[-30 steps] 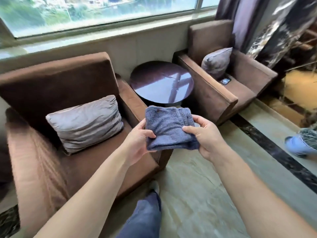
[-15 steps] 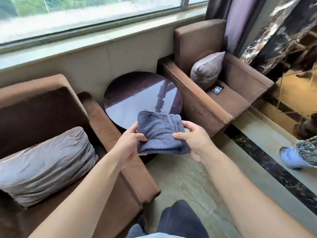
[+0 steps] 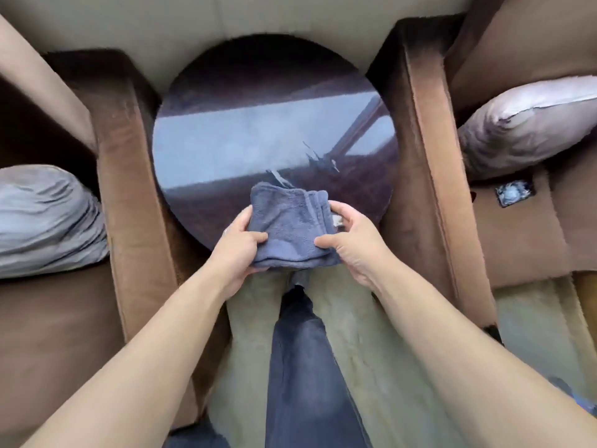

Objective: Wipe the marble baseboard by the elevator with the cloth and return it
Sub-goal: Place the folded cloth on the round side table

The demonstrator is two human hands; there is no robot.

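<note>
A folded grey-blue cloth (image 3: 289, 226) is held between both hands over the near edge of a round dark glossy side table (image 3: 258, 130). My left hand (image 3: 240, 245) grips its left side with the thumb on top. My right hand (image 3: 350, 240) grips its right side the same way. Whether the cloth rests on the tabletop or hangs just above it cannot be told. No marble baseboard or elevator is in view.
A brown armchair (image 3: 129, 189) with a grey cushion (image 3: 45, 218) flanks the table on the left. A second brown armchair (image 3: 429, 189) with a cushion (image 3: 529, 124) and a small dark object (image 3: 513, 194) on its seat stands right. My leg in blue jeans (image 3: 300, 367) is below, on beige floor.
The view has swung and tipped down to face the round table squarely. Both hands have carried the folded cloth forward over the table's near edge.
</note>
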